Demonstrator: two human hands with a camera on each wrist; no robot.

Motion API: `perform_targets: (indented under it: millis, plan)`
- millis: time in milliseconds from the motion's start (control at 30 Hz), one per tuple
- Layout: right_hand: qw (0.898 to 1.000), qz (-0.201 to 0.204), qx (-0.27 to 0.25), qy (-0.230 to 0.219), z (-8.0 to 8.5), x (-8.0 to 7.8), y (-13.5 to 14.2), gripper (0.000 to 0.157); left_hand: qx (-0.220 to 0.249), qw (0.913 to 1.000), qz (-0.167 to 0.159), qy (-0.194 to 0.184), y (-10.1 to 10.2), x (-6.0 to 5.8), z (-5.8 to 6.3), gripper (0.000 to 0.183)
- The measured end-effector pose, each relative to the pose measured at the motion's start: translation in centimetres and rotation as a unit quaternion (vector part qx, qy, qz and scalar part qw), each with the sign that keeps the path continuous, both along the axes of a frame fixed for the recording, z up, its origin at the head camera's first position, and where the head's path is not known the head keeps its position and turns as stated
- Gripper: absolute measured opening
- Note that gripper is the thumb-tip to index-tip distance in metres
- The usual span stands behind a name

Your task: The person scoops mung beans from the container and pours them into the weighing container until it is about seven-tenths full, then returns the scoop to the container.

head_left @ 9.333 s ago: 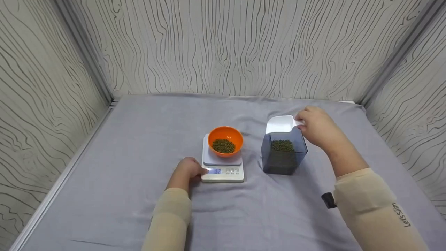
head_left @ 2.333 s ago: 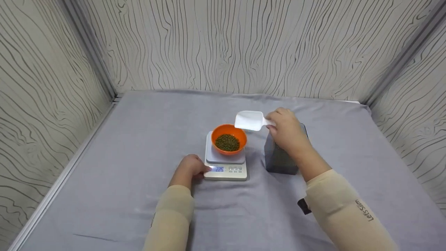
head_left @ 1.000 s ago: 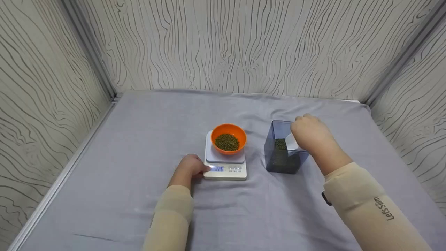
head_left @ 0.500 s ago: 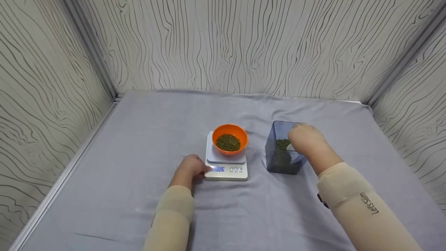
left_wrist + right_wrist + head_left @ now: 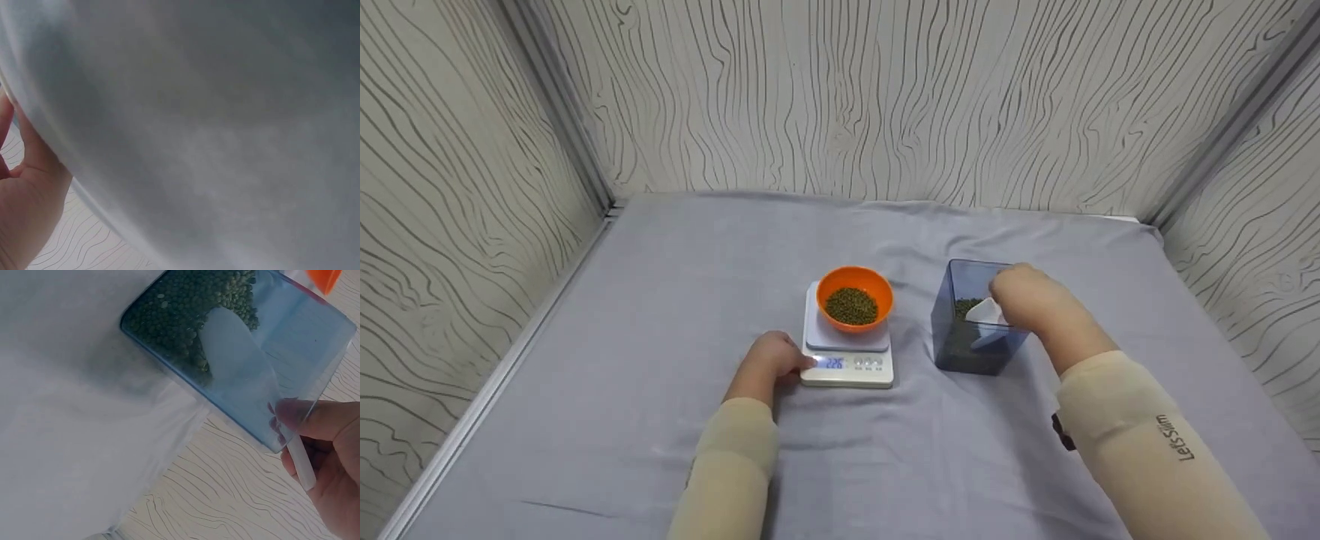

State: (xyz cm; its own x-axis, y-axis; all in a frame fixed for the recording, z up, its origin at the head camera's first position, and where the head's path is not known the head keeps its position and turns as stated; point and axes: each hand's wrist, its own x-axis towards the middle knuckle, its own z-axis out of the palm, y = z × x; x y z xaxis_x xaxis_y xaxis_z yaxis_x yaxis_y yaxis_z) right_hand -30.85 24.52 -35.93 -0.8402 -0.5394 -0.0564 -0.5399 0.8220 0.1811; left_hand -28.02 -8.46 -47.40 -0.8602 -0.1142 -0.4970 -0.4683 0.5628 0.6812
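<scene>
In the head view my right hand [image 5: 1027,296] reaches over a translucent blue-grey container [image 5: 949,315] and grips a white scoop [image 5: 985,311] by its handle. The right wrist view has the scoop's blade [image 5: 230,343] down among green mung beans [image 5: 174,320]. My left hand [image 5: 775,356] holds the left edge of a white kitchen scale [image 5: 847,375], its thumb on top beside the lit display, which appears to read 226. On the scale's platform rests an orange bowl [image 5: 855,275] with mung beans [image 5: 851,306] in it. Cloth fills most of the left wrist view.
A wrinkled grey cloth [image 5: 690,277] covers the table. Behind it stands a wall panel [image 5: 832,97] with a wood-grain pattern, and similar panels flank both sides. The container stands a short way right of the scale.
Since 2.3 seconds ago, my right hand has brought the scoop from beside the bowl into the container. Over the last half second the scoop has risen slightly into view. My left hand stays put.
</scene>
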Motion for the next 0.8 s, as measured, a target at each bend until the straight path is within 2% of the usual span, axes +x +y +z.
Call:
perform_targets:
  millis: [100,233,533,700,800]
  plan:
    - [0.999,-0.014,-0.042,-0.016,0.0,-0.2,0.2,0.011,0.0,1.0,-0.004,0.003,-0.1,0.0,0.0,0.024]
    - [0.994,-0.033,-0.093,-0.04,0.0,-0.3,0.4,0.017,-0.003,1.0,-0.007,0.007,-0.1,0.0,-0.1,0.024]
    - [0.985,-0.011,-0.17,-0.036,-1.5,-0.1,1.6,0.013,-0.006,1.0,-0.002,-0.003,0.0,-0.1,0.2,0.024]
    - [0.977,0.005,-0.211,-0.028,-1.4,0.1,2.7,0.01,-0.001,1.0,0.002,-0.007,0.0,0.0,0.3,0.026]
    - [0.973,-0.006,-0.23,-0.037,-1.0,0.3,3.4,0.008,-0.002,0.9999,0.001,-0.01,0.0,0.0,0.3,0.026]
